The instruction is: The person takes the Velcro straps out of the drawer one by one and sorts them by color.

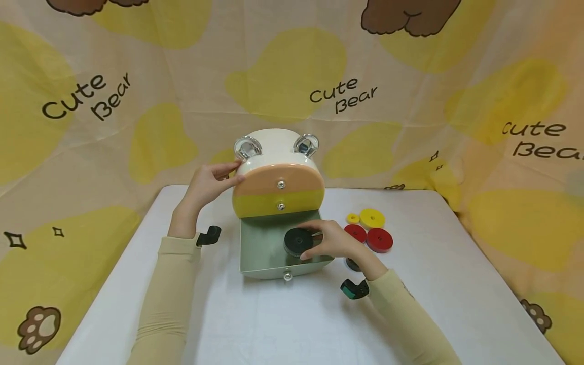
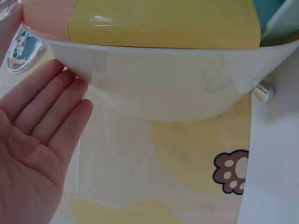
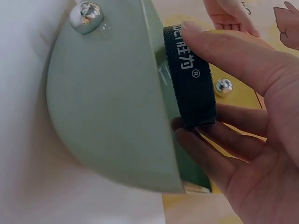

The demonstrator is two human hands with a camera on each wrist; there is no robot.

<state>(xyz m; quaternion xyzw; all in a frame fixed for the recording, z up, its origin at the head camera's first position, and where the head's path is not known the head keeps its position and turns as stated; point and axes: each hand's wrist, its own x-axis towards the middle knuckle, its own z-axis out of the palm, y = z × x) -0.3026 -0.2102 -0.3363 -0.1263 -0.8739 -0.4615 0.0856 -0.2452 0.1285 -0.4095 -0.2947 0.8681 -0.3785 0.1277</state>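
My right hand [image 1: 335, 241] holds a thick black disc [image 1: 298, 242] over the pulled-out pale green drawer [image 1: 262, 256]. In the right wrist view, white lettering runs along the rim of the black disc [image 3: 191, 79], with my thumb on one side and fingers on the other. The drawer belongs to a rounded white cabinet [image 1: 278, 144] with silver ears and orange and yellow drawer fronts [image 1: 262, 203] above. At the cabinet's left side is my left hand [image 1: 207, 187], its thumb at the front edge and its straight fingers touching the side.
Right of the drawer lie two yellow discs [image 1: 371, 218] of different sizes, two red discs [image 1: 379, 240] and a dark disc [image 1: 352, 264] partly behind my right wrist. All stand on a white table [image 1: 274, 324] before a bear-print cloth [image 1: 274, 71].
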